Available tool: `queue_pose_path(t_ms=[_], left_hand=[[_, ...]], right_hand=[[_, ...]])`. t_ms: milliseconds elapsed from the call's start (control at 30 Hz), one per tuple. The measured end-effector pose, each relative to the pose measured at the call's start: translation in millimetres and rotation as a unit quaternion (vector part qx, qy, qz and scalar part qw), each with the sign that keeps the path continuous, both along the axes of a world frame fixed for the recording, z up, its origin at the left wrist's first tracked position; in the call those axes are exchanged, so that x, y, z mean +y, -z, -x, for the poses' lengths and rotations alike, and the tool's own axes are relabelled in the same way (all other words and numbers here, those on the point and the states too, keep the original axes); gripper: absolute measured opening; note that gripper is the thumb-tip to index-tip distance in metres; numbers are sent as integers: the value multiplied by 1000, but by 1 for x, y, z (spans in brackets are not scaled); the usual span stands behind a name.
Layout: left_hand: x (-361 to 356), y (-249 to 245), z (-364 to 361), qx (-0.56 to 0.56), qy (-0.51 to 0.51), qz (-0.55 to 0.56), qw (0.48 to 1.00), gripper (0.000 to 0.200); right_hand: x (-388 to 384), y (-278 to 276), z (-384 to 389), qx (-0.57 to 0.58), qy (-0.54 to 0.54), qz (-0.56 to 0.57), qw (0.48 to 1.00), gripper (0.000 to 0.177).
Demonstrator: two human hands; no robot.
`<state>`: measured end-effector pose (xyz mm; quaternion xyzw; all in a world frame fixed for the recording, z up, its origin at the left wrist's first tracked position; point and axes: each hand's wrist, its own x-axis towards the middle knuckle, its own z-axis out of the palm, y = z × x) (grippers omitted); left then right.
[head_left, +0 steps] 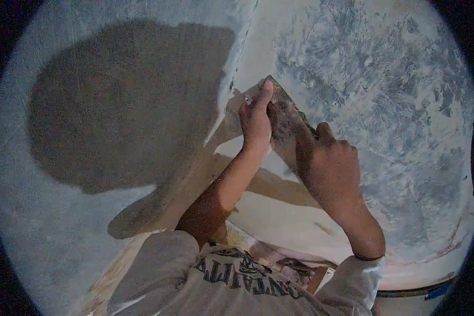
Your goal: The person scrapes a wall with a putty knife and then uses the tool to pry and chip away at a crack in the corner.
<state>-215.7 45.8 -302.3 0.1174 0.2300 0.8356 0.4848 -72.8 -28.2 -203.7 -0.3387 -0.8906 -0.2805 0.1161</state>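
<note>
A dark, flat filling blade (283,97), smeared with pale filler, is between my two hands. My right hand (329,163) grips it from the right, its index finger stretched along the face and its other fingers curled. My left hand (256,124) closes on the upper left part, thumb pointing up over the corner. A small whitish lump (248,98) shows by the left fingertips. Whatever lies under the left palm is hidden. Behind the blade is a wall (374,89) with patchy white and grey filler.
On the left, a smoother blue-grey wall surface (47,226) carries a large shadow. A pale corner seam (240,52) runs between both surfaces. Below my arms is a whitish ledge (284,210), with a brownish object (317,279) partly hidden by my shirt (237,289).
</note>
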Motion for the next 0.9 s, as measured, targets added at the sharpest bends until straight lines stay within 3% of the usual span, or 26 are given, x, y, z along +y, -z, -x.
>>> queue_pose_path(t_ms=[167,267,367,467,533,600,700,767,867,900], left_hand=[[8,4,1,8,-19,-15,1000,51],[3,-1,-3,-5,-31,32,999,47],[11,10,4,47,-13,-5,999,44],[-8,-16,6,25,-47,-22,998,38],[2,-4,11,12,-6,-27,1000,35],[5,1,14,19,-18,-23,999,31],[10,-1,13,43,-65,-27,997,28],[12,3,22,52,-30,-41,997,27],[1,-10,15,28,-60,-79,995,24],[-8,-13,11,53,-72,-45,995,24]], right_hand=[[4,4,0,13,-5,1,1000,60],[5,8,-3,17,-8,1,1000,59],[7,9,-2,17,-12,-3,1000,59],[16,11,5,-17,-5,9,1000,61],[15,9,6,-19,-5,15,1000,59],[4,3,5,11,-16,17,1000,54],[9,-2,8,-5,-10,47,999,27],[13,0,10,-17,-4,62,998,31],[8,0,10,22,-22,88,996,37],[3,2,7,44,-33,97,994,39]])
